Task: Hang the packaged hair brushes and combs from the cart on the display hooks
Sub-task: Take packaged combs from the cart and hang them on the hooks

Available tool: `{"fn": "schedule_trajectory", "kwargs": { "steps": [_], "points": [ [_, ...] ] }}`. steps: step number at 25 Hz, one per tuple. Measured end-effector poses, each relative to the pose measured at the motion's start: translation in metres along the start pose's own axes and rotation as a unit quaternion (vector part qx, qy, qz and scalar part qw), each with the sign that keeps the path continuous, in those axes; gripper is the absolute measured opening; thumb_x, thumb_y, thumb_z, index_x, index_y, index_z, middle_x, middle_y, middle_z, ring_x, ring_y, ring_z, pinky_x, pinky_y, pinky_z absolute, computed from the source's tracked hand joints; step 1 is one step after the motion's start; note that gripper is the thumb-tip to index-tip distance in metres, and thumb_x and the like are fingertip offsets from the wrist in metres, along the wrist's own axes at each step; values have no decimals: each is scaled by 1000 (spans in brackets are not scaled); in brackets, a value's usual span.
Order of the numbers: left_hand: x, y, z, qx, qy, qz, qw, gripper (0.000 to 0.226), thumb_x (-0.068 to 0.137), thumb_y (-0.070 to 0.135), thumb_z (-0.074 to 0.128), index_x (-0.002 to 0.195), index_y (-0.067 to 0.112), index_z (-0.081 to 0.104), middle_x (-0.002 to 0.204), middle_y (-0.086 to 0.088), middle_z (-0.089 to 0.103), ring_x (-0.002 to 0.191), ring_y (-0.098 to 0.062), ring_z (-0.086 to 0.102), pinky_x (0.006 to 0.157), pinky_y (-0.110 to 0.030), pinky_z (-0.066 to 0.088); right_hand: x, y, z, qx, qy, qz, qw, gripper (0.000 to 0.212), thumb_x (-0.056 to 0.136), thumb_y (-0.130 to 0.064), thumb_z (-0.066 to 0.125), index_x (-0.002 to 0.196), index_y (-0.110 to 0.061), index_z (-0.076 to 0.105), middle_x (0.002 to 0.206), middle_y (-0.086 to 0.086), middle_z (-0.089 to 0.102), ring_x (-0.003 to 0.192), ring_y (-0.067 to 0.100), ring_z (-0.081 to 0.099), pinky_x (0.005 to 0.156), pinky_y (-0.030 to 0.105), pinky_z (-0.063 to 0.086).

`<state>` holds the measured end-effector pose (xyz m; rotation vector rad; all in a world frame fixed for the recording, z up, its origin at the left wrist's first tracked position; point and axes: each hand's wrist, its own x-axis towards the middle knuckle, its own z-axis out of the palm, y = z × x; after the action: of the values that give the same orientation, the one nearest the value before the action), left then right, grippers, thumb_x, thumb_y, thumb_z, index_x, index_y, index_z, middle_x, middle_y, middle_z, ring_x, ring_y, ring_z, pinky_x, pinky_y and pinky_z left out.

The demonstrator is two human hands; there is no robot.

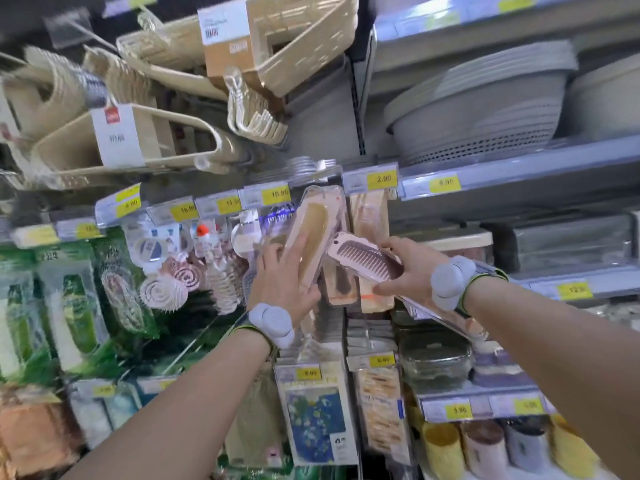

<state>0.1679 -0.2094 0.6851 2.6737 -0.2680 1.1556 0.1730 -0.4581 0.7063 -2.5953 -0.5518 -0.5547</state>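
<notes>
The left hand (284, 271) is pressing flat, fingers open, on the hanging brush pack (313, 230), tilting it aside; the right hand (403, 268) is gripping the comb pack (363, 259), probably seeking the display hook behind it.

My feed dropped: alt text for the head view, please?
The left hand presses a tan packaged comb against the hooks while the right hand holds a pink packaged comb beside it. Yellow price tags line the shelf above.
</notes>
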Motion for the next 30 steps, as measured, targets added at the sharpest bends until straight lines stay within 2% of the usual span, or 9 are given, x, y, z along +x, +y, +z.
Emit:
{"fn": "schedule_trajectory", "kwargs": {
  "steps": [2, 4, 7, 10, 13, 17, 21, 24, 30],
  "points": [
    [10, 4, -1, 30, -2, -11, 999, 94, 74, 42, 64, 149, 43, 7, 138, -14, 29, 129, -35, 31, 102, -48, 41, 1, -2, -3, 3, 15, -1, 1000, 81, 70, -48, 75, 140, -25, 39, 124, -3, 57, 104, 18, 59, 83, 27, 46],
    [19, 7, 0, 71, -12, -17, 997, 98, 74, 46, 62, 150, 42, 1, 137, -16, 30, 129, -38, 30, 104, -52, 37, 3, -2, -6, -12, 24, 3, 1000, 78, 69, -49, 74, 137, -25, 42, 121, -1, 58, 100, 18, 60, 83, 29, 50],
    [21, 18, 3, 95, -6, -26, 995, 99, 75, 50, 60, 151, 39, -3, 137, -18, 29, 131, -39, 27, 108, -52, 32, 6, 2, -12, -46, 37, 38, 998, 76, 64, -56, 70, 130, -26, 45, 113, -3, 59, 93, 16, 61, 81, 35, 56],
    [19, 24, 6, 117, 11, -23, 993, 96, 79, 50, 56, 153, 34, -3, 137, -22, 32, 133, -37, 30, 110, -45, 26, 6, 6, -16, -41, 48, 52, 997, 71, 65, -59, 68, 124, -25, 47, 110, -4, 58, 89, 14, 59, 76, 32, 55],
    [18, 27, 6, 116, 3, -24, 993, 96, 81, 52, 55, 153, 33, -5, 135, -22, 34, 131, -35, 32, 108, -42, 29, 3, 6, -19, -33, 59, 59, 996, 72, 69, -63, 66, 126, -24, 46, 111, -3, 57, 91, 15, 58, 74, 29, 52],
    [7, 30, 12, 68, -22, -54, 996, 99, 80, 51, 59, 152, 36, -8, 127, -17, 36, 128, -34, 31, 101, -41, 37, 3, 3, -18, -42, 66, 67, 995, 73, 68, -67, 64, 125, -25, 45, 109, -4, 56, 90, 14, 58, 75, 31, 54],
    [18, 24, 13, 68, -17, -51, 996, 98, 78, 52, 58, 152, 36, -5, 127, -18, 36, 125, -35, 33, 100, -41, 36, 7, 1, -15, -51, 73, 64, 994, 69, 68, -65, 65, 121, -25, 46, 105, -4, 55, 85, 13, 57, 63, 26, 48],
    [30, 26, 10, 105, -30, -63, 992, 95, 80, 53, 57, 152, 35, -1, 133, -21, 33, 128, -36, 31, 102, -42, 33, 8, 2, -15, -43, 99, 71, 992, 72, 69, -68, 65, 123, -26, 43, 107, -4, 54, 86, 13, 59, 68, 29, 54],
    [44, 30, 24, 124, -66, -77, 987, 89, 80, 56, 59, 150, 33, 10, 128, -19, 33, 118, -37, 39, 92, -40, 41, 7, 4, -10, -25, 124, 60, 990, 83, 66, -69, 68, 130, -27, 36, 115, -6, 53, 92, 13, 61, 75, 32, 58]
  ]
}}
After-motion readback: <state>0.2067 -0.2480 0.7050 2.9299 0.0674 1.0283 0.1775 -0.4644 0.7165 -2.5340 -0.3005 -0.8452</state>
